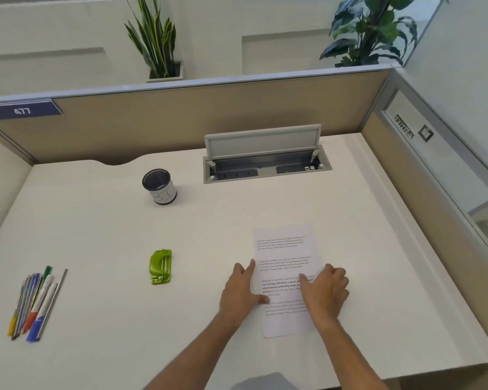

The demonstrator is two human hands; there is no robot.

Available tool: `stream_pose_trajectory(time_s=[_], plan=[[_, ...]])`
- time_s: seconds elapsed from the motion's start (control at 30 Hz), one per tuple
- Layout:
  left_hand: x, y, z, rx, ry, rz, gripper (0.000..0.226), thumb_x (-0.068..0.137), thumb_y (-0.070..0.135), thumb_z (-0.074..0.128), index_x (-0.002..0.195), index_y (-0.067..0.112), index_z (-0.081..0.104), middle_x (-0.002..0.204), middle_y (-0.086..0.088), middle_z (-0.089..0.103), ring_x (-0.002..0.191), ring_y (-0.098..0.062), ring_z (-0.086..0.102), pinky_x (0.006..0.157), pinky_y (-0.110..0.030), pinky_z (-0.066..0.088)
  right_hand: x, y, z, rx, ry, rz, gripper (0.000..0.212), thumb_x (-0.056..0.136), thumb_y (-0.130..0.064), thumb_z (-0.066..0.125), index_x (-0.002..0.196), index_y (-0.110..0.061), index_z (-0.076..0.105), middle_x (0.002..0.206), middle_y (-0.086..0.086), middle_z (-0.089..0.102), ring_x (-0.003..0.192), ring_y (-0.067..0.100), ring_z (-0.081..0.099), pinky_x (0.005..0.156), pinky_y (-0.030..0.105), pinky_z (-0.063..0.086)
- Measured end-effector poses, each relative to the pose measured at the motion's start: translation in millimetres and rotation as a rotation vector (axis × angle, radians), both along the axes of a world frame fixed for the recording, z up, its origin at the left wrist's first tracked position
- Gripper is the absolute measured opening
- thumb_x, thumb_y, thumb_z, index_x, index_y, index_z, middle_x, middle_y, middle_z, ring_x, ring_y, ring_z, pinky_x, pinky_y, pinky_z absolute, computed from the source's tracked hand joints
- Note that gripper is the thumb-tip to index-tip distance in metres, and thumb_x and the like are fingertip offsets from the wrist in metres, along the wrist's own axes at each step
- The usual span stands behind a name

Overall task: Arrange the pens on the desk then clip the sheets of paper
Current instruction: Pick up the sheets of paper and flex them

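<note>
Printed sheets of paper (285, 249) lie stacked on the white desk (96, 226) at the front right. My left hand (241, 291) rests flat against the stack's left edge, thumb on the paper. My right hand (324, 288) lies on the stack's right side, fingers spread over the text. Neither hand grips anything. Several pens (35, 301) lie side by side in a bunch at the front left. A green clip tool (160, 266) sits between the pens and the paper. An empty dark mesh pen cup (159, 186) stands further back.
An open cable hatch (265, 161) with raised lid sits at the back of the desk. Beige partition walls (181, 119) close the back and right sides. Two plants stand behind the partition.
</note>
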State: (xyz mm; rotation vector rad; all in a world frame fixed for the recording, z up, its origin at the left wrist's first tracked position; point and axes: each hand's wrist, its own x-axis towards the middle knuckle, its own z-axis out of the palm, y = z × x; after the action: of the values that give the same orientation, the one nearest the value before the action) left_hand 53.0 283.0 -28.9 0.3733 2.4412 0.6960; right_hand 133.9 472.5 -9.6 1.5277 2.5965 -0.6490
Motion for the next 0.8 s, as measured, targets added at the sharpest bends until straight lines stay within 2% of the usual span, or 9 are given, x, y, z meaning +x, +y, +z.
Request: stream_pose_trajectory(time_s=[0.17, 0.3, 0.37, 0.47, 0.53, 0.6, 0.73, 0.8], plan=[[-2.4, 1.5, -2.5, -0.022, 0.019, -0.029, 0.119, 0.074, 0.051, 0.095, 0.17, 0.031, 0.027, 0.116, 0.006, 0.038, 0.1, -0.014, 0.049, 0.084, -0.032, 0.055, -6.5, -3.8, -1.0, -0.07, 0.023, -0.017, 0.057, 0.085, -0.037, 0.083, 0.126, -0.003, 0.062, 0.129, 0.018, 0.057, 0.121, 0.04, 0.055, 0.099, 0.051, 0.048], [-4.8, 1.5, -2.7, -0.025, 0.007, -0.034, 0.119, 0.075, 0.05, 0.095, 0.171, 0.031, 0.027, 0.117, 0.006, 0.037, 0.102, -0.014, 0.048, 0.089, -0.035, 0.056, -12.8, 17.4, -3.8, -0.322, 0.151, -0.198, 0.057, 0.085, -0.025, 0.081, 0.133, -0.002, 0.061, 0.136, 0.02, 0.058, 0.128, 0.044, 0.053, 0.107, 0.052, 0.044], [-5.9, 2.5, -3.6, -0.038, 0.006, -0.043, 0.119, 0.075, 0.05, 0.095, 0.171, 0.03, 0.027, 0.118, 0.006, 0.036, 0.103, -0.014, 0.047, 0.092, -0.038, 0.058, -14.1, 28.5, -5.1, -0.443, 0.204, -0.259, 0.055, 0.084, -0.023, 0.082, 0.131, -0.001, 0.063, 0.134, 0.02, 0.061, 0.127, 0.043, 0.058, 0.108, 0.051, 0.048], [-5.2, 2.5, -4.5, -0.038, 0.014, -0.042, 0.118, 0.076, 0.05, 0.094, 0.171, 0.03, 0.026, 0.117, 0.007, 0.035, 0.103, -0.014, 0.047, 0.092, -0.038, 0.058, -11.9, 40.6, -4.1, -0.642, 0.312, -0.267, 0.032, 0.085, -0.016, 0.084, 0.108, 0.004, 0.074, 0.114, 0.024, 0.078, 0.103, 0.042, 0.076, 0.095, 0.054, 0.063], [-4.3, 1.8, -5.8, -0.032, 0.02, -0.041, 0.117, 0.077, 0.051, 0.093, 0.17, 0.031, 0.026, 0.118, 0.007, 0.036, 0.103, -0.014, 0.048, 0.092, -0.039, 0.059, -8.2, 46.9, 1.4, -0.841, 0.399, -0.283, 0.024, 0.085, -0.005, 0.084, 0.105, 0.006, 0.077, 0.104, 0.026, 0.083, 0.093, 0.042, 0.081, 0.083, 0.051, 0.068], [-4.1, 1.5, -6.6, -0.03, 0.026, -0.043, 0.117, 0.077, 0.052, 0.093, 0.17, 0.031, 0.025, 0.118, 0.007, 0.036, 0.102, -0.014, 0.048, 0.091, -0.038, 0.059, -4.8, 51.9, 8.2, -0.969, 0.441, -0.248, 0.025, 0.082, 0.003, 0.085, 0.107, 0.004, 0.078, 0.103, 0.025, 0.084, 0.094, 0.044, 0.082, 0.08, 0.046, 0.068], [-3.0, 0.9, -9.6, -0.004, 0.028, -0.03, 0.117, 0.077, 0.052, 0.093, 0.17, 0.031, 0.025, 0.118, 0.007, 0.036, 0.103, -0.013, 0.048, 0.088, -0.033, 0.055, -1.1, 55.7, 16.4, -0.975, 0.472, -0.186, 0.034, 0.077, 0.014, 0.083, 0.108, 0.001, 0.079, 0.103, 0.022, 0.085, 0.1, 0.047, 0.08, 0.092, 0.058, 0.065], [-1.7, -0.1, -10.2, 0.015, 0.022, -0.014, 0.119, 0.076, 0.051, 0.093, 0.171, 0.031, 0.024, 0.12, 0.006, 0.038, 0.105, -0.014, 0.049, 0.09, -0.033, 0.054, 0.7, 53.6, 21.2, -0.9, 0.485, -0.115, 0.036, 0.077, 0.016, 0.082, 0.107, -0.003, 0.08, 0.102, 0.018, 0.085, 0.1, 0.044, 0.081, 0.093, 0.057, 0.066]])
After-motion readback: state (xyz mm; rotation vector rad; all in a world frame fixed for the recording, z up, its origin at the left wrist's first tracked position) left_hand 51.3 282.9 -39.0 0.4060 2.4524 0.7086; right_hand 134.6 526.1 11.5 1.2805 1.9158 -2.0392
